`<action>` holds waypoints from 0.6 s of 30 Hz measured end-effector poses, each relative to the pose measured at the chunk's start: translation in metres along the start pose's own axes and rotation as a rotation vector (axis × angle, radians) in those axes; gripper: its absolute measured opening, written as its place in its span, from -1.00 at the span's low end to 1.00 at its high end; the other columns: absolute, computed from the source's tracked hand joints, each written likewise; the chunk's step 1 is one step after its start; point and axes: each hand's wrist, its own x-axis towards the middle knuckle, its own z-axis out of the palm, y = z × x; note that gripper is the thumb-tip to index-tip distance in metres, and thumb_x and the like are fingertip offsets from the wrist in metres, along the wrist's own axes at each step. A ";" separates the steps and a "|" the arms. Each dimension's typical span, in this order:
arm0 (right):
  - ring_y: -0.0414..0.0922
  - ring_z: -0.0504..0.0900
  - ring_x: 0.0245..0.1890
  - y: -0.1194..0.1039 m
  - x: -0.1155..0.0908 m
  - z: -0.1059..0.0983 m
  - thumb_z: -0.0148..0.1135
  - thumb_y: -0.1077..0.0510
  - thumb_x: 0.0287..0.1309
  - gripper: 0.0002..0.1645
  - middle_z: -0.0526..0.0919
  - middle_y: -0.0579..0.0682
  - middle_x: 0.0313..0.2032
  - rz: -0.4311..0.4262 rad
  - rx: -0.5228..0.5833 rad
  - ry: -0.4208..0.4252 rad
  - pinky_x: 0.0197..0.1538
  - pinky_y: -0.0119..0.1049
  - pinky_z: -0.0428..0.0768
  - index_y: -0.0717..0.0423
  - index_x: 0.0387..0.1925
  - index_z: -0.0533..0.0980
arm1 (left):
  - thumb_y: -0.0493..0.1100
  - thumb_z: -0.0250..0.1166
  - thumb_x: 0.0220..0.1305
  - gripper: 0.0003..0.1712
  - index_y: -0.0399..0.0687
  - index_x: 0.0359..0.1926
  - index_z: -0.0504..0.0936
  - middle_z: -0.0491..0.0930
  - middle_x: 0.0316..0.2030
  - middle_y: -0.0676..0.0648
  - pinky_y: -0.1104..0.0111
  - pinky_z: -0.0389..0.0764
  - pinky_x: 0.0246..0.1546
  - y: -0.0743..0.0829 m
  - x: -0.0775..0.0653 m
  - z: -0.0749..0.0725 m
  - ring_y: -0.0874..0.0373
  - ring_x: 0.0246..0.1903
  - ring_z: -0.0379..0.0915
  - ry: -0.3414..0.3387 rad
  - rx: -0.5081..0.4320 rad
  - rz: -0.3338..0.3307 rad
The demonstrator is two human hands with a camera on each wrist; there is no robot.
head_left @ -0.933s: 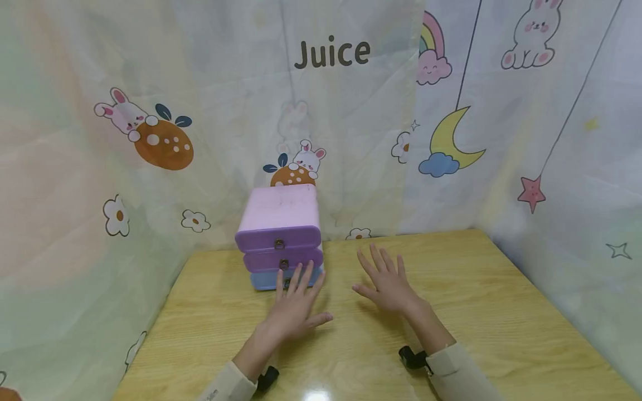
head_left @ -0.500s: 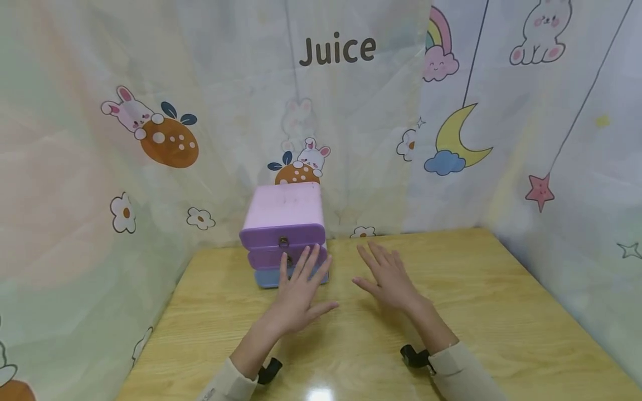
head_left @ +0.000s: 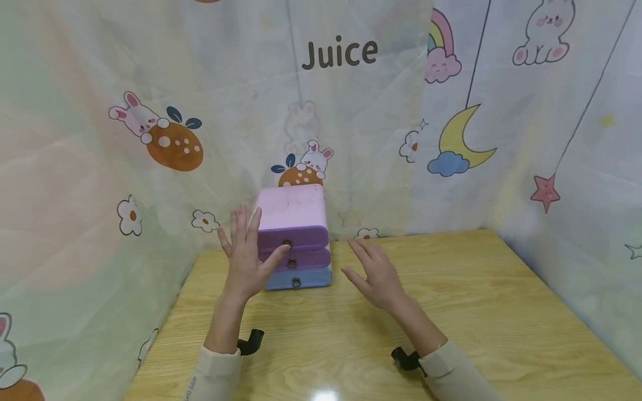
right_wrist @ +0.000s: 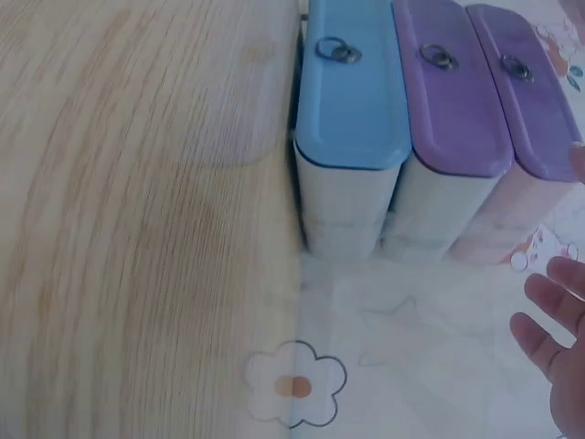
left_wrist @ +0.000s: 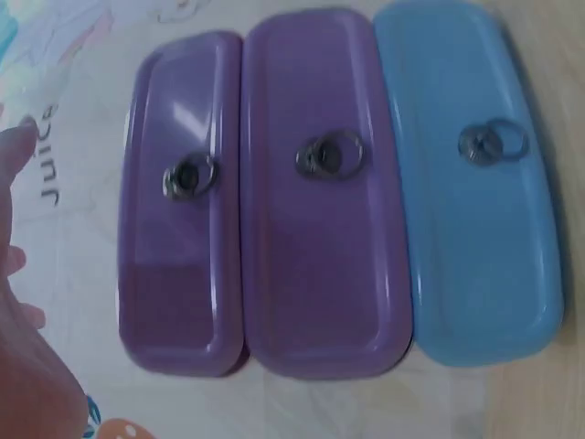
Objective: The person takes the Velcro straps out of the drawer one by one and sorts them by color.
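A small three-drawer box with a pale pink top stands at the back of the table. Its upper two drawer fronts are purple and the bottom drawer is blue. Each front carries a ring pull, clear in the left wrist view on the middle purple drawer. My left hand is raised with fingers spread upward, overlapping the left side of the box in the head view. To the right of the box, my right hand hovers over the table, fingers extended. Neither hand holds anything.
The wood-grain table reaches back to a printed cloth backdrop, which also hangs along both sides. Black wrist-worn pieces show at both sleeves.
My left hand has moved up and left from in front of the lower drawers, uncovering the blue one. My right hand has shifted slightly left. The box's drawers look the same.
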 end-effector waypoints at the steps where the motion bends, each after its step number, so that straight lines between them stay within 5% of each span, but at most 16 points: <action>1: 0.18 0.54 0.29 -0.002 0.001 0.001 0.38 -0.03 0.33 -0.15 0.54 0.18 0.33 -0.011 0.002 0.017 0.29 0.19 0.54 0.07 0.55 0.29 | 0.32 0.41 0.25 0.21 0.23 0.69 -0.11 -0.38 0.70 -0.05 -0.29 -0.73 0.45 -0.003 0.001 -0.002 -0.08 0.67 -0.60 -0.001 0.007 -0.016; 11: 0.15 0.55 0.29 -0.018 0.012 0.012 0.39 0.00 0.31 -0.22 0.53 0.21 0.32 -0.080 0.025 0.057 0.24 0.16 0.59 0.16 0.47 0.38 | 0.38 0.36 0.28 0.18 0.34 0.69 -0.15 -0.38 0.69 0.04 -0.24 -0.77 0.45 -0.021 0.008 -0.006 0.00 0.67 -0.61 -0.007 -0.055 -0.136; 18: 0.06 0.60 0.17 -0.031 0.021 0.021 0.36 -0.02 0.33 -0.24 0.57 0.14 0.25 -0.095 0.062 0.069 0.11 0.03 0.65 0.17 0.46 0.39 | 0.31 0.35 0.32 0.14 0.33 0.68 -0.14 -0.19 0.69 -0.01 -0.27 -0.78 0.43 -0.028 0.008 -0.003 -0.07 0.68 -0.45 -0.037 -0.144 -0.188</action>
